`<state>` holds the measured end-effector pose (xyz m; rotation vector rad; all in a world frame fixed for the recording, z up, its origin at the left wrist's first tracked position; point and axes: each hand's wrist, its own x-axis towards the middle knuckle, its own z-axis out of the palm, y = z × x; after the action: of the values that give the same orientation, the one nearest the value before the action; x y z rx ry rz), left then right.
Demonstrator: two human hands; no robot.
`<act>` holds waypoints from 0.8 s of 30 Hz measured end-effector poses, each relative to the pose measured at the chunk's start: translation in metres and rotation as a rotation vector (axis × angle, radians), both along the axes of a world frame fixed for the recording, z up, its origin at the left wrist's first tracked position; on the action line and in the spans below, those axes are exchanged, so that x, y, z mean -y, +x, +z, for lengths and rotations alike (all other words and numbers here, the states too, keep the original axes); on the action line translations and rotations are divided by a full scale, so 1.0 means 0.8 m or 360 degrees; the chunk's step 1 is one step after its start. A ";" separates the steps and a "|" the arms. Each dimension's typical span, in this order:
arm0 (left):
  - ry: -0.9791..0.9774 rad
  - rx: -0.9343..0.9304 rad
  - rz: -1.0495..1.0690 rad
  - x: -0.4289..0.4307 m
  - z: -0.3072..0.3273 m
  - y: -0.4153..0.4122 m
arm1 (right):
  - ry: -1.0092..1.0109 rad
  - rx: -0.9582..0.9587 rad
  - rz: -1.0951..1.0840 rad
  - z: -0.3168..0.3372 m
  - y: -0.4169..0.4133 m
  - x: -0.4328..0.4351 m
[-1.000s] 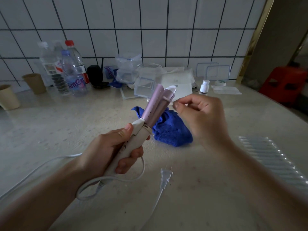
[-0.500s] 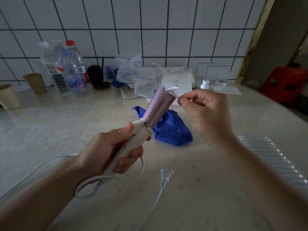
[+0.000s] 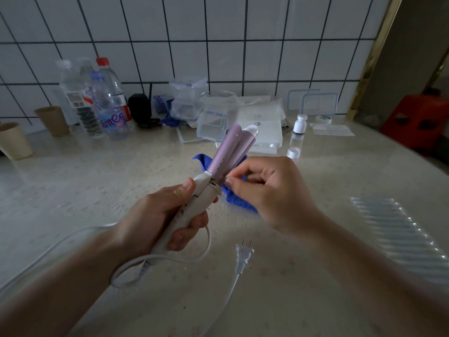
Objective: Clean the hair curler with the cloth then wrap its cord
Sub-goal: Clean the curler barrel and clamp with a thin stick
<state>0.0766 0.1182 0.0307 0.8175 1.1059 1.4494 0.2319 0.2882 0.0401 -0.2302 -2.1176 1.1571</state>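
Note:
My left hand (image 3: 155, 215) grips the white handle of the hair curler (image 3: 194, 207) and holds it tilted up to the right above the table. Its lilac barrels (image 3: 230, 147) point toward the wall. My right hand (image 3: 272, 190) has its fingers curled, thumb and forefinger pinched together at the base of the barrels, apparently on a thin white stick that is barely visible. The blue cloth (image 3: 239, 200) lies crumpled on the table behind and under my right hand, untouched. The white cord (image 3: 170, 260) loops below the handle, and its plug (image 3: 244, 255) lies flat in front.
Water bottles (image 3: 107, 105), paper cups (image 3: 14, 142), clear plastic boxes (image 3: 213, 122), a white box (image 3: 264, 132) and a small white bottle (image 3: 300, 124) crowd the back by the tiled wall. A ribbed clear plastic pack (image 3: 398, 229) lies at the right. A red stool (image 3: 418, 120) stands beyond the table edge.
My right hand has moved down from the tip of the barrels to their base near the handle. My left hand still holds the curler in about the same place.

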 end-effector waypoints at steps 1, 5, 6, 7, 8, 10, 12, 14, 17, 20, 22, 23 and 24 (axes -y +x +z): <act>0.0009 -0.0034 0.0022 0.000 0.001 0.000 | 0.0004 0.0003 0.0009 -0.001 -0.001 0.002; 0.0077 -0.0232 0.0117 -0.002 -0.001 0.003 | -0.0041 -0.0140 -0.0266 0.016 0.004 -0.022; 0.0095 -0.0289 0.0145 -0.002 -0.003 0.004 | -0.0052 -0.0178 -0.0333 0.018 0.005 -0.029; 0.0113 -0.0364 0.0177 -0.002 -0.004 0.006 | -0.0051 -0.0203 -0.0366 0.017 0.005 -0.032; 0.0124 -0.0457 0.0214 -0.002 -0.005 0.007 | -0.0044 -0.0200 -0.0356 0.015 0.004 -0.029; 0.0123 -0.0614 0.0276 -0.002 -0.007 0.007 | -0.0029 -0.0136 -0.0258 0.009 0.001 -0.017; 0.0126 -0.0679 0.0301 -0.002 -0.008 0.005 | -0.0038 -0.0103 -0.0237 0.007 0.000 -0.012; 0.0151 -0.0721 0.0294 -0.003 -0.009 0.004 | -0.0057 -0.0168 -0.0347 0.013 0.002 -0.021; 0.0218 -0.0815 0.0314 -0.004 -0.013 0.005 | -0.0094 -0.0268 -0.0482 0.019 0.006 -0.036; 0.0267 -0.0976 0.0391 -0.004 -0.016 0.004 | -0.0074 -0.0136 -0.0285 0.004 -0.002 -0.014; 0.0285 -0.1080 0.0429 -0.004 -0.016 0.004 | -0.0134 -0.0088 -0.0201 0.000 -0.005 -0.005; 0.0297 -0.1114 0.0445 -0.004 -0.016 0.005 | -0.0163 -0.0107 -0.0222 0.003 -0.004 -0.009; 0.0311 -0.1136 0.0460 -0.004 -0.015 0.006 | -0.0191 -0.0142 -0.0272 0.008 -0.002 -0.015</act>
<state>0.0811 0.1214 0.0190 1.4261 1.6817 1.5596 0.2303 0.2999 0.0464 -0.3991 -1.9139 1.1717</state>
